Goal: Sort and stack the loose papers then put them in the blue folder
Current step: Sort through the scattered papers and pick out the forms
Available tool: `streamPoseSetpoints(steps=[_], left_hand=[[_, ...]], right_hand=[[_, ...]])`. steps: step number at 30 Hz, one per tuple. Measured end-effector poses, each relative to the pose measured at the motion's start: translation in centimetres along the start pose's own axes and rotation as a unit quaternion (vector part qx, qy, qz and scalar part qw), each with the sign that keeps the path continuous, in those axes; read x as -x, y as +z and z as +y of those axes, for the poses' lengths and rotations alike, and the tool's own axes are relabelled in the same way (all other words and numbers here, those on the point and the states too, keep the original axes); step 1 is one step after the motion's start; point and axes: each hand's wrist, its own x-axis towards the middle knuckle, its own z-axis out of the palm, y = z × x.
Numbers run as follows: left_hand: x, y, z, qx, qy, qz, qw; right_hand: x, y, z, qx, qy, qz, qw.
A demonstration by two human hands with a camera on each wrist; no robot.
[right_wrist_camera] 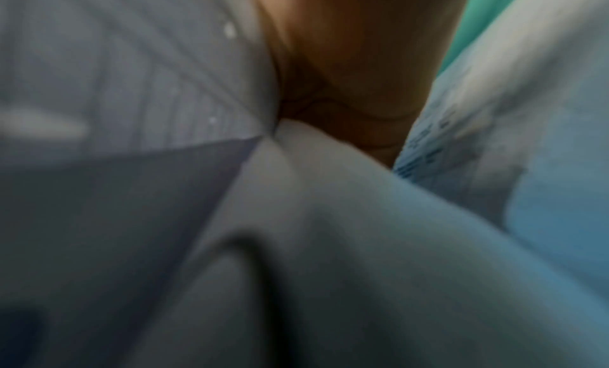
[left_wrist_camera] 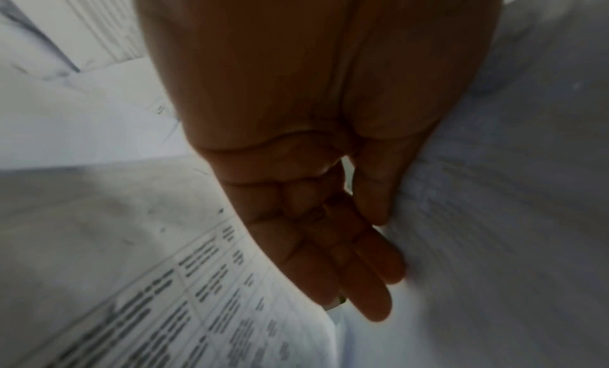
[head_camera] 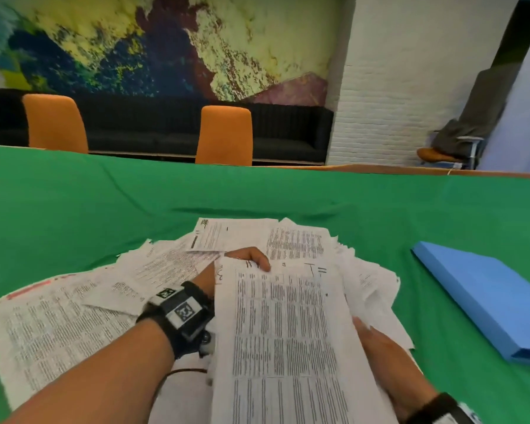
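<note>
A heap of loose printed papers [head_camera: 172,270] covers the green table in front of me. Over the heap I hold a stack of printed sheets [head_camera: 285,338] with a table of text, tilted up. My left hand [head_camera: 251,258] grips its top left corner, thumb over the front edge. In the left wrist view the left hand [left_wrist_camera: 362,243] lies with straight fingers along the back of the sheets [left_wrist_camera: 494,217]. My right hand [head_camera: 377,350] holds the stack's right edge, its fingers hidden behind the paper. The blue folder [head_camera: 487,298] lies closed on the table at the right.
Green cloth [head_camera: 104,194] covers the table beyond the papers. Two orange chairs [head_camera: 224,136] stand at the far edge before a black bench. A seated person's legs [head_camera: 471,117] show at the far right. The right wrist view is blurred: palm [right_wrist_camera: 355,87] and paper.
</note>
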Motion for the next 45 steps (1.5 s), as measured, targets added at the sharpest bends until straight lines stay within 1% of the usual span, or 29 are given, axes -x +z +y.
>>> streamPoseSetpoints(steps=[1,3,6,7,8,10,12,13,14,16,17,19,22,25,28,31,33,35,37,40,43,45], left_hand=[[-0.3,-0.1,-0.5,0.002,-0.008,-0.004,1.0],[-0.6,-0.2,-1.4,0.005,-0.042,0.026,0.999],[-0.6,0.4,-1.4,0.011,-0.062,0.056,0.996],[-0.5,0.7,-1.3,0.016,-0.068,0.069,0.995],[-0.4,0.6,-1.5,0.014,-0.065,0.1,0.993],[0.5,0.6,-2.2,0.069,-0.073,0.14,0.985],[2.3,0.7,-2.5,0.151,-0.108,0.147,0.972],[3.3,0.7,-2.8,0.164,-0.113,0.152,0.968],[4.2,0.9,-3.0,0.156,-0.108,0.163,0.968],[5.3,1.7,-3.3,0.068,-0.084,0.178,0.978],[5.4,2.0,-3.6,0.022,-0.078,0.19,0.978],[5.3,2.4,-3.9,-0.025,-0.064,0.225,0.972],[5.3,3.3,-3.0,-0.035,-0.017,0.257,0.966],[5.6,4.3,-2.3,-0.054,0.037,0.243,0.968],[5.9,5.0,-2.1,-0.084,0.068,0.243,0.964],[6.2,5.3,-2.2,-0.064,0.102,0.251,0.96],[6.4,5.4,-2.3,-0.036,0.113,0.253,0.96],[6.3,5.3,-2.2,0.002,0.118,0.273,0.955],[6.1,4.9,-2.2,0.049,0.11,0.304,0.945],[6.0,4.2,-2.2,0.1,0.087,0.326,0.936],[6.1,3.8,-2.4,0.106,0.059,0.327,0.937],[6.2,4.0,-2.7,0.075,0.055,0.296,0.951]], right_hand=[[0.1,-0.1,-0.3,-0.011,0.004,0.004,1.0],[1.0,-0.1,-1.2,-0.051,0.027,0.013,0.998],[0.6,-0.2,0.0,-0.132,0.023,-0.052,0.99],[0.4,-0.2,0.4,-0.145,0.021,-0.07,0.987],[0.0,-0.3,0.9,-0.153,0.025,-0.069,0.986],[-0.2,-0.5,1.2,-0.152,0.016,-0.061,0.986],[-0.5,-1.0,1.7,-0.158,0.002,-0.036,0.987],[-0.5,-1.1,1.8,-0.166,0.0,-0.026,0.986],[-0.5,-1.2,2.1,-0.179,0.0,-0.021,0.984],[-0.5,-1.3,2.5,-0.184,0.007,-0.011,0.983],[-0.5,-1.3,2.5,-0.183,0.008,-0.009,0.983],[-0.4,-1.2,2.3,-0.181,0.002,-0.018,0.983],[-0.2,-1.2,2.2,-0.182,-0.006,-0.035,0.983],[-0.2,-1.3,2.7,-0.199,-0.003,-0.037,0.979],[-0.2,-1.5,2.8,-0.224,0.003,-0.039,0.974],[-0.3,-1.7,3.1,-0.237,0.004,-0.039,0.971],[-0.4,-1.8,3.3,-0.242,0.005,-0.032,0.97],[-0.8,-2.1,3.7,-0.239,0.01,-0.014,0.971],[-1.0,-2.2,3.6,-0.243,0.013,0.001,0.97],[-1.1,-2.1,3.4,-0.244,0.023,0.019,0.969],[-1.0,-2.0,3.2,-0.238,0.033,0.026,0.97],[-0.8,-2.0,2.9,-0.244,0.038,0.023,0.969]])
